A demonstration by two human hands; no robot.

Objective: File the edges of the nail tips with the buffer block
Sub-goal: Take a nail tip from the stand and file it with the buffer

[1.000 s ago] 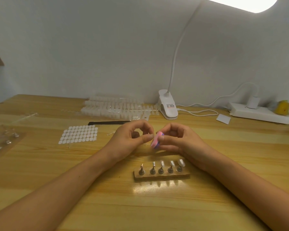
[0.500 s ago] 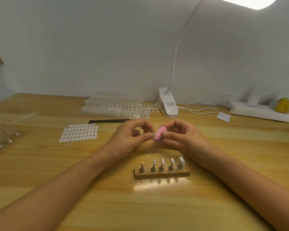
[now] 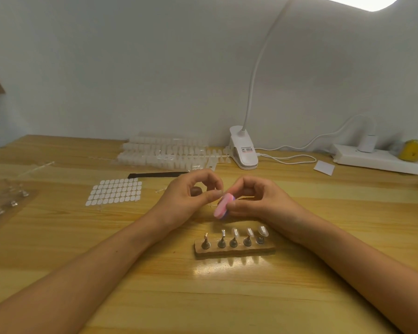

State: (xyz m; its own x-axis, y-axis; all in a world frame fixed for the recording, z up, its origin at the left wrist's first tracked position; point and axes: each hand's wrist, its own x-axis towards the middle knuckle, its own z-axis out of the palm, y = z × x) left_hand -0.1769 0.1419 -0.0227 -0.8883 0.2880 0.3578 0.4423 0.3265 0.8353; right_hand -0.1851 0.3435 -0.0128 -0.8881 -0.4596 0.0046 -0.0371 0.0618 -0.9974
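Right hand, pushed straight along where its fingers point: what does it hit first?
Likely the left hand, whose fingertips nearly touch the pink buffer block pinched by the right hand. They seem to pinch a clear nail tip, though too small to confirm; depth unclear.

A peg stand (image 3: 234, 249) blocks the near side of the right hand (image 3: 263, 201); open counter (image 3: 227, 297) lies nearer still, lamp clamp (image 3: 243, 150) behind.

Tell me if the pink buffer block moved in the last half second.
Yes. The buffer block dropped slightly, closer to the wooden stand.
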